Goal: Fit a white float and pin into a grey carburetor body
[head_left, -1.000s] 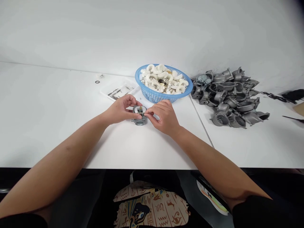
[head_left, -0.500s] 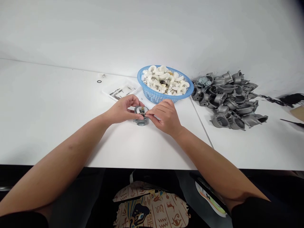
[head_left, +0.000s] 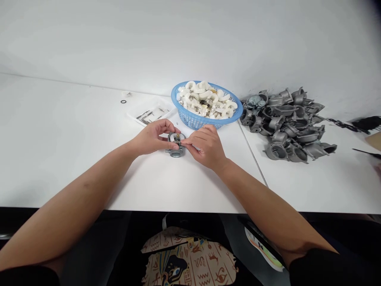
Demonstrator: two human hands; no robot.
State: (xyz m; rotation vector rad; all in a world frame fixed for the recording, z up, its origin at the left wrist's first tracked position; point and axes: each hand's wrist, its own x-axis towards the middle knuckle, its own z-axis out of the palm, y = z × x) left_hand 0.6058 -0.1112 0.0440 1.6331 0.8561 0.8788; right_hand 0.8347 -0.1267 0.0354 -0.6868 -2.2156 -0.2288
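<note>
A grey metal carburetor body (head_left: 176, 152) rests on the white table in front of me. Its open side faces up and shows a white ring-shaped float and a small brass part in the middle. My left hand (head_left: 154, 139) grips it from the left, with the thumb at the near side and the fingers at the far side. At its right edge, my right hand (head_left: 205, 145) is closed in a pinch, fingertips touching the carburetor. Whatever lies between those fingertips is too small and covered to make out.
Behind the hands stands a blue basket (head_left: 190, 119) heaped with white floats. Left of it, a shallow white tray (head_left: 162, 104) holds thin metal pins. A black O-ring (head_left: 123, 101) lies farther left. Several grey carburetor bodies (head_left: 287, 123) are piled at the right. Another person's hand shows at the right edge.
Both hands keep their hold, and the right fingertips have barely shifted at the carburetor. The view has moved slightly. More of the other person's hand shows at the right edge.
</note>
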